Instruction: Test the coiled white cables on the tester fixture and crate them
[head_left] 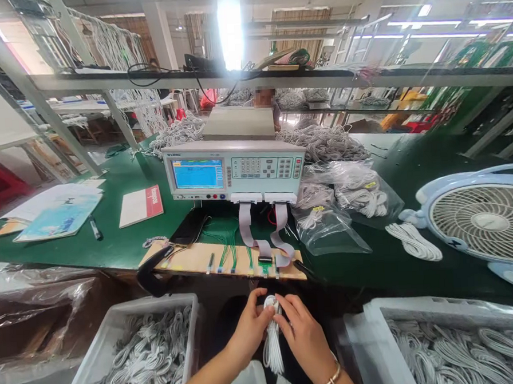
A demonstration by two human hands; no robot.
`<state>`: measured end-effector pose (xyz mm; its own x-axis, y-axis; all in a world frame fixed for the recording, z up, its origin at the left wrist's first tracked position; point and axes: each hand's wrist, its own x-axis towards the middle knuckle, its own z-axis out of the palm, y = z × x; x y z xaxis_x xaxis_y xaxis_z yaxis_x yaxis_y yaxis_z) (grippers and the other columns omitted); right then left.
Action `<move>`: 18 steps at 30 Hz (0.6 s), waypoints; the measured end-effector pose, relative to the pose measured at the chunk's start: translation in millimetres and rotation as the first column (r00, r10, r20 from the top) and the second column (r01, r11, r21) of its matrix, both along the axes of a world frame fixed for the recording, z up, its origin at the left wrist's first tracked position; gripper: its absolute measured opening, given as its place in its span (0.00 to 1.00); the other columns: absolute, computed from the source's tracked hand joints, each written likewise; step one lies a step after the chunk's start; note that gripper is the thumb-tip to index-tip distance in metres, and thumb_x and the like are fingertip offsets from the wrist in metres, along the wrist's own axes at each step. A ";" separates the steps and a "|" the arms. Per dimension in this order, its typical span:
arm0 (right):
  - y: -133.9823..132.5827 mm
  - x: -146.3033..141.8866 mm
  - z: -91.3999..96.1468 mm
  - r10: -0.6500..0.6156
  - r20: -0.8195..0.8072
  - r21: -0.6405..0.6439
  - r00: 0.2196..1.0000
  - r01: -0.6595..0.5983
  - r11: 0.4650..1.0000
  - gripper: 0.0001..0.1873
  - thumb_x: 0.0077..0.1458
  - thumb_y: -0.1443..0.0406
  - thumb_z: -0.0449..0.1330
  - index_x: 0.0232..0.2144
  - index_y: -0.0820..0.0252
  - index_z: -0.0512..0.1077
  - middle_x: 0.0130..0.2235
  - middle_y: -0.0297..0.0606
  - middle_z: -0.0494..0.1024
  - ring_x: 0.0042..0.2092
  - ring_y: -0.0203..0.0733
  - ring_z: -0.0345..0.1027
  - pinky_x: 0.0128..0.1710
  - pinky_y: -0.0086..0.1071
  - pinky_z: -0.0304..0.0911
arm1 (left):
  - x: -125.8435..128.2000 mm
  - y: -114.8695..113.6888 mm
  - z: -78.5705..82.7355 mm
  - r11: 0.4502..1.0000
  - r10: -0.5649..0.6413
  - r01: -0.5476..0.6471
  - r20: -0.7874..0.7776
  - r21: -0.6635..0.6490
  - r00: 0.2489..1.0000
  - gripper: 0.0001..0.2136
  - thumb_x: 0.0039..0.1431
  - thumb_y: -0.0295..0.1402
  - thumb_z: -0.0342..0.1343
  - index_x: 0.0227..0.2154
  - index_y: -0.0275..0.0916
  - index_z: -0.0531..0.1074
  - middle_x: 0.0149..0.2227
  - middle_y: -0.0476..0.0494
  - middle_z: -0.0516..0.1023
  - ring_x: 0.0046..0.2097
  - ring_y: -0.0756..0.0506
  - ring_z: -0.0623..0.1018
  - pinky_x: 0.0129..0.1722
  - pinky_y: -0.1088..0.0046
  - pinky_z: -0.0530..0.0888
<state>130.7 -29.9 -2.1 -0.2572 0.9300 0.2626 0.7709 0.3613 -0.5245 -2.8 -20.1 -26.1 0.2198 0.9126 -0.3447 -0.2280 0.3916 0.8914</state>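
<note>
A coiled bundle of white cable [272,349] hangs between my two hands, over my lap and just in front of the table edge. My left hand [251,327] is closed on the upper end of the bundle, thumb across its front. From the other side, my right hand [302,333] grips the same end with thumb and fingertips; a bracelet is on its wrist. The cable's connector ends are too small to make out. Directly beyond the hands is a wooden board [178,265] with small connectors and green wires. Grey ribbon cables [246,227] run from it to a tester [233,170] with a lit blue screen.
White bins of cable bundles flank me, a left bin [194,315] and a right bin [375,317]. A blue fan [490,223], one loose cable coil [414,242] and plastic bags of cables [331,234] lie right. Papers [59,211], a booklet [141,206] and a marker [95,228] lie left.
</note>
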 end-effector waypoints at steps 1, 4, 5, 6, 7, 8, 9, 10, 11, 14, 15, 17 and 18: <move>-1.4 0.9 -3.1 -0.001 0.002 0.009 1.000 0.001 1.000 0.15 0.54 0.65 0.48 0.45 0.57 0.61 0.41 0.42 0.67 0.42 0.44 0.63 0.39 0.35 0.63 | 1.5 0.0 -4.1 0.998 0.027 -0.025 -0.024 0.064 0.999 0.17 0.47 0.41 0.52 0.39 0.40 0.60 0.24 0.53 0.65 0.23 0.55 0.62 0.24 0.79 0.59; -5.7 1.8 -7.2 0.035 -0.061 -0.003 0.997 -0.035 0.999 0.11 0.55 0.66 0.46 0.41 0.59 0.62 0.37 0.41 0.70 0.38 0.43 0.66 0.34 0.33 0.63 | 7.1 0.4 -13.8 0.977 0.107 -0.090 -0.083 0.194 0.991 0.11 0.49 0.40 0.50 0.31 0.38 0.63 0.27 0.49 0.67 0.30 0.51 0.66 0.31 0.76 0.62; -6.5 1.6 -6.9 0.050 -0.103 -0.013 0.993 -0.051 0.999 0.11 0.55 0.66 0.45 0.40 0.59 0.62 0.36 0.41 0.71 0.37 0.42 0.67 0.33 0.32 0.63 | 8.8 1.0 -15.4 0.977 0.121 -0.102 -0.095 0.189 0.988 0.10 0.50 0.40 0.48 0.29 0.38 0.63 0.27 0.49 0.67 0.30 0.51 0.67 0.30 0.76 0.63; -6.5 1.1 -5.9 0.056 -0.155 -0.031 0.986 -0.061 0.998 0.11 0.55 0.66 0.45 0.40 0.59 0.62 0.35 0.40 0.72 0.36 0.42 0.67 0.33 0.32 0.63 | 10.0 1.8 -16.2 0.979 0.127 -0.108 -0.101 0.175 0.987 0.10 0.51 0.40 0.47 0.30 0.38 0.63 0.26 0.50 0.67 0.29 0.51 0.67 0.29 0.76 0.63; -5.6 0.6 -4.6 0.043 -0.218 -0.062 0.975 -0.058 0.996 0.11 0.55 0.66 0.45 0.41 0.58 0.62 0.34 0.40 0.73 0.36 0.41 0.67 0.33 0.31 0.62 | 10.8 2.9 -16.3 0.980 0.123 -0.106 -0.096 0.166 0.988 0.10 0.51 0.40 0.47 0.31 0.38 0.62 0.26 0.50 0.67 0.29 0.51 0.67 0.29 0.76 0.63; -3.6 0.2 -3.1 0.011 -0.292 -0.106 0.956 -0.044 0.993 0.12 0.55 0.66 0.46 0.42 0.59 0.61 0.33 0.39 0.73 0.35 0.41 0.68 0.33 0.31 0.62 | 11.1 4.3 -16.0 0.981 0.105 -0.088 -0.091 0.173 0.990 0.11 0.51 0.40 0.47 0.32 0.38 0.62 0.27 0.49 0.67 0.30 0.50 0.67 0.29 0.75 0.63; -0.5 -0.1 -1.7 -0.033 -0.370 -0.168 0.928 -0.032 0.985 0.13 0.54 0.65 0.47 0.43 0.59 0.61 0.32 0.38 0.74 0.34 0.41 0.68 0.33 0.31 0.62 | 11.0 5.9 -15.6 0.980 0.078 -0.058 -0.095 0.193 0.992 0.11 0.51 0.40 0.47 0.33 0.37 0.62 0.28 0.48 0.68 0.31 0.50 0.68 0.31 0.75 0.63; 3.6 -0.2 -0.7 -0.082 -0.445 -0.241 0.892 -0.031 0.970 0.13 0.53 0.64 0.49 0.42 0.60 0.62 0.29 0.37 0.74 0.32 0.40 0.68 0.31 0.30 0.62 | 10.4 7.8 -15.4 0.977 0.045 -0.021 -0.109 0.211 0.993 0.12 0.50 0.40 0.48 0.33 0.37 0.63 0.29 0.47 0.69 0.32 0.50 0.68 0.32 0.75 0.63; 8.4 -0.1 -0.2 -0.128 -0.511 -0.311 0.850 -0.044 0.949 0.13 0.52 0.63 0.51 0.40 0.62 0.64 0.26 0.37 0.74 0.29 0.40 0.68 0.29 0.29 0.62 | 9.4 9.7 -15.7 0.975 0.016 0.012 -0.128 0.221 0.992 0.12 0.50 0.40 0.49 0.32 0.36 0.64 0.29 0.46 0.69 0.32 0.49 0.68 0.32 0.75 0.63; 24.1 1.2 -2.0 -0.213 -0.645 -0.437 0.733 -0.125 0.891 0.13 0.49 0.59 0.54 0.30 0.65 0.70 0.21 0.36 0.72 0.25 0.39 0.66 0.24 0.28 0.60 | 5.1 16.4 -19.0 0.976 0.032 0.012 -0.198 0.217 0.980 0.11 0.46 0.40 0.53 0.26 0.36 0.64 0.25 0.48 0.69 0.28 0.50 0.68 0.29 0.76 0.63; 28.8 1.7 -3.2 -0.235 -0.673 -0.455 0.702 -0.142 0.879 0.14 0.48 0.58 0.55 0.29 0.66 0.71 0.21 0.36 0.72 0.24 0.39 0.65 0.23 0.28 0.59 | 3.4 18.7 -20.1 0.977 0.065 -0.020 -0.206 0.212 0.976 0.11 0.44 0.40 0.54 0.25 0.37 0.63 0.24 0.49 0.69 0.27 0.51 0.67 0.28 0.77 0.62; 36.4 2.7 -5.1 -0.274 -0.707 -0.479 0.652 -0.156 0.864 0.16 0.46 0.57 0.56 0.30 0.66 0.71 0.21 0.36 0.72 0.23 0.38 0.64 0.22 0.28 0.59 | 0.5 23.4 -20.0 0.976 0.117 -0.077 -0.195 0.203 0.974 0.12 0.42 0.39 0.57 0.24 0.37 0.62 0.22 0.51 0.67 0.25 0.52 0.66 0.26 0.78 0.62; 39.2 3.2 -5.6 -0.287 -0.716 -0.486 0.636 -0.160 0.859 0.17 0.46 0.57 0.57 0.31 0.66 0.72 0.21 0.36 0.72 0.23 0.38 0.64 0.22 0.29 0.58 | -0.8 25.7 -18.3 0.975 0.133 -0.098 -0.174 0.197 0.976 0.13 0.40 0.39 0.58 0.23 0.37 0.62 0.21 0.52 0.67 0.25 0.52 0.66 0.26 0.78 0.61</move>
<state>134.0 9.2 -7.7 -0.1141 0.9841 -0.1360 0.0366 -0.1327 -0.9905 -3.6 5.6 -44.4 0.0575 0.9799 -0.1909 -0.0858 0.1954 0.9770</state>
